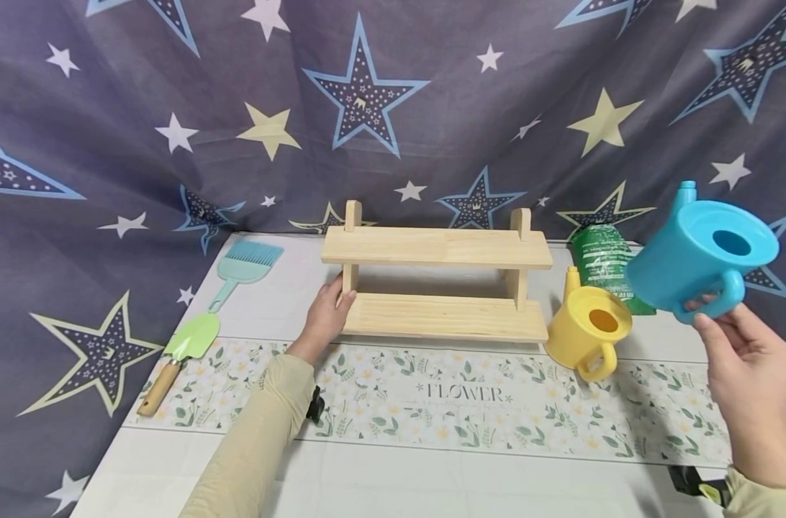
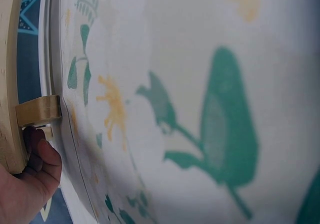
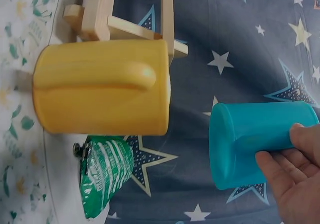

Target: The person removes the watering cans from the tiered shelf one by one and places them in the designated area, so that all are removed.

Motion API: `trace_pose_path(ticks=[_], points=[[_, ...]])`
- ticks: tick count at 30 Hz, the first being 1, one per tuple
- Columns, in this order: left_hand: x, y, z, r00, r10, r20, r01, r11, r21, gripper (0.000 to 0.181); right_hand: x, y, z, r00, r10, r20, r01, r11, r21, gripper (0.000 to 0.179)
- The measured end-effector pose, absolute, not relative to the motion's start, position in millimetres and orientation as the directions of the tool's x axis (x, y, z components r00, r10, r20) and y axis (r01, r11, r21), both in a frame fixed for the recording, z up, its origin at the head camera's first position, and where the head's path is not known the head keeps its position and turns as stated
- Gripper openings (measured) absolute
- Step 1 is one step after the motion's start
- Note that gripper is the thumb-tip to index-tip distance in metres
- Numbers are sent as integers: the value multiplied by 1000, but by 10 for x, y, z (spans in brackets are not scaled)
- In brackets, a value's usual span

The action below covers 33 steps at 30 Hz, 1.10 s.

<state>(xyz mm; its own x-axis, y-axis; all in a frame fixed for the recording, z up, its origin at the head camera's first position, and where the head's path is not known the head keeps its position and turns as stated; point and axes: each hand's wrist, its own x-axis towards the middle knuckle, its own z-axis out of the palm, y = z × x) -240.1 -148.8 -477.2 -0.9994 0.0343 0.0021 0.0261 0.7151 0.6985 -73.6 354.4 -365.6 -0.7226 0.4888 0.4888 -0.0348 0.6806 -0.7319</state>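
Observation:
A two-tier wooden shelf [image 1: 432, 248] stands at the back middle of the table. My left hand [image 1: 324, 316] grips its left end by the lower board, and the left wrist view shows the fingers curled at the wood [image 2: 7, 84]. Raised at the right, a blue watering can [image 1: 661, 262] is held by its handle in my right hand [image 1: 752, 363]. The can is tilted, its top opening facing the head camera. Below and left of it, a yellow watering can [image 1: 571, 334] stands beside the shelf's right end.
Behind the yellow can sits a green bag [image 1: 603, 255], partly covered by the blue can. A light blue hand brush [image 1: 245, 262] and a green trowel with a wooden handle [image 1: 195, 337] lie at the left. A star-patterned cloth [image 1: 237, 65] hangs behind the table.

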Motion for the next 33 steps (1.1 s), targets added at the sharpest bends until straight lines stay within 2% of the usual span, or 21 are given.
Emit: trace_pose_path(ticks=[11, 33], points=[[-2386, -1494, -4759, -999, 42, 14, 40, 721, 692, 55, -704, 3694, -3783, -715, 499, 489, -31, 676, -736, 35], [-2383, -1486, -4760, -999, 40, -6, 24, 714, 700, 55, -670, 3806, -3960, -720, 632, 288, 144, 541, -829, 34]])
